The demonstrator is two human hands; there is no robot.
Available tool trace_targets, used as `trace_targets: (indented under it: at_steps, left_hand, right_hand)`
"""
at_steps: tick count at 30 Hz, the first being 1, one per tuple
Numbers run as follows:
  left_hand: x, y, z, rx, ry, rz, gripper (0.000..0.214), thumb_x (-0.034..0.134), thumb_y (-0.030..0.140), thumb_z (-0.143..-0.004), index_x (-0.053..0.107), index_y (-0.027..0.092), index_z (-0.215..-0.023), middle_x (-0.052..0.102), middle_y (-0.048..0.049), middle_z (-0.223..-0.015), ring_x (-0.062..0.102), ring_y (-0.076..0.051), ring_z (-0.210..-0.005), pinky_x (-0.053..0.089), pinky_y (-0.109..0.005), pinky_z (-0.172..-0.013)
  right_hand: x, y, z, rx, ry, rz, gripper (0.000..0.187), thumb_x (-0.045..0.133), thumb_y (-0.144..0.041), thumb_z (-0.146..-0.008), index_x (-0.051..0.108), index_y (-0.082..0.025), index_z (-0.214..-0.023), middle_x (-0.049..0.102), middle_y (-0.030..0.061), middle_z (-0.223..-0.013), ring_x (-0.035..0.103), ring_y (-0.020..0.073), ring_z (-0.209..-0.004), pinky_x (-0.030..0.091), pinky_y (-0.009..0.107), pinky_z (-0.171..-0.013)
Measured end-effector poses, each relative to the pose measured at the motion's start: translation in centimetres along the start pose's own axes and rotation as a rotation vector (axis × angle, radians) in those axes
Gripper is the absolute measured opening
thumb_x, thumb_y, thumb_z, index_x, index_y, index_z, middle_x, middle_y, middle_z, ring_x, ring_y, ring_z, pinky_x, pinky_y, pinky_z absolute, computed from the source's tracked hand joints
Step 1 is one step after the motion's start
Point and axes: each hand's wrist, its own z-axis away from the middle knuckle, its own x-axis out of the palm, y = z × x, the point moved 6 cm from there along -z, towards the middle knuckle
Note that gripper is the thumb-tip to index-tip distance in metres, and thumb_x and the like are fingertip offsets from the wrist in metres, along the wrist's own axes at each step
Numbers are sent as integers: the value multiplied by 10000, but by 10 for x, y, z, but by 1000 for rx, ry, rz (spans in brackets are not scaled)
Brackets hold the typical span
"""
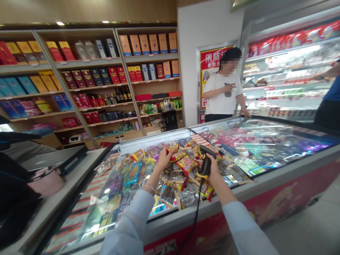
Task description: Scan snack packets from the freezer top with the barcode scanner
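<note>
Clenching a corded barcode scanner (205, 162), the right hand (213, 170) sits near the left hand (164, 159), which grips a snack packet (172, 151) over a heaped freezer chest (239, 189).

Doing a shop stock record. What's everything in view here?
tan wooden wall shelving: one, tan, back wall
cardboard gift boxes: many, red, blue, gold, on shelving
glass-topped chest freezer: one, grey and red, foreground
plastic snack packets: many, mixed colours, heaped at freezer
white refrigerated display case: one, white, right
red poster: one, red, back wall
person in white T-shirt: one, behind freezer
person in blue shirt: one, right edge
black corded barcode scanner: one, black, right hand
left hand: one, on packets
right hand: one, gripping scanner
</note>
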Motion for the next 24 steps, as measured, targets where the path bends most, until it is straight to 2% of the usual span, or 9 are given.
trace_targets:
  at_steps: [3, 6, 11, 17, 20, 22, 24]
  left_hand:
    - [0, -8, 0, -90, 2, 9, 511, 524, 403, -863, 431, 206, -1325, 604, -108, -1262, 568, -245, -1163, 381, -398, -1026]
    - [-2, -14, 0, -135, 12, -1, 538, 515, 436, -863, 437, 188, -1335, 606, -117, -1260, 571, -252, -1154, 392, -400, -1017]
    - [-4, -19, 0, -102, 25, -18, 322, 470, 332, -881, 598, 193, -1142, 654, -84, -1189, 585, -227, -1128, 401, -388, -1021]
    - [-5, -21, -1, -102, 29, -1, 277, 462, 244, -875, 630, 185, -1088, 687, -78, -1119, 615, -221, -1080, 439, -395, -991]
    - [-23, -23, 1, -94, 44, 15, 272, 499, 251, -865, 632, 180, -1091, 688, -84, -1129, 629, -211, -1054, 460, -379, -972]
    - [-47, -27, 3, -84, 70, 25, 275, 517, 259, -856, 631, 173, -1091, 678, -91, -1158, 624, -206, -1067, 458, -366, -977]
    - [-82, -33, 7, -79, 112, 31, 285, 514, 266, -854, 626, 163, -1095, 668, -100, -1177, 615, -203, -1083, 451, -362, -988]
  right_hand:
    - [-2, 9, 0, 74, -2, 17, 233, 605, -363, -805, 591, -176, -668, 551, -14, -436, 520, 127, -342, 429, 220, -340]
    - [0, 9, 1, 72, -21, 50, 212, 615, -350, -804, 602, -169, -694, 583, -8, -481, 517, 118, -344, 422, 218, -337]
    - [-3, 11, 0, 91, 10, 79, 226, 612, -367, -808, 592, -175, -690, 570, -12, -458, 516, 130, -345, 417, 224, -329]
    - [-1, 11, 0, 83, 32, 108, 224, 629, -371, -793, 577, -180, -688, 560, -18, -449, 507, 125, -330, 421, 220, -334]
    - [2, 2, 6, 57, 71, 131, 201, 610, -341, -805, 568, -186, -683, 538, -28, -423, 492, 122, -319, 425, 219, -336]
    - [9, -9, 13, 14, 72, 141, 199, 603, -335, -804, 563, -191, -672, 525, -29, -407, 483, 124, -313, 412, 218, -323]
    - [23, -19, 21, -28, 28, 150, 212, 615, -358, -788, 563, -194, -665, 527, -23, -407, 483, 128, -312, 398, 220, -312]
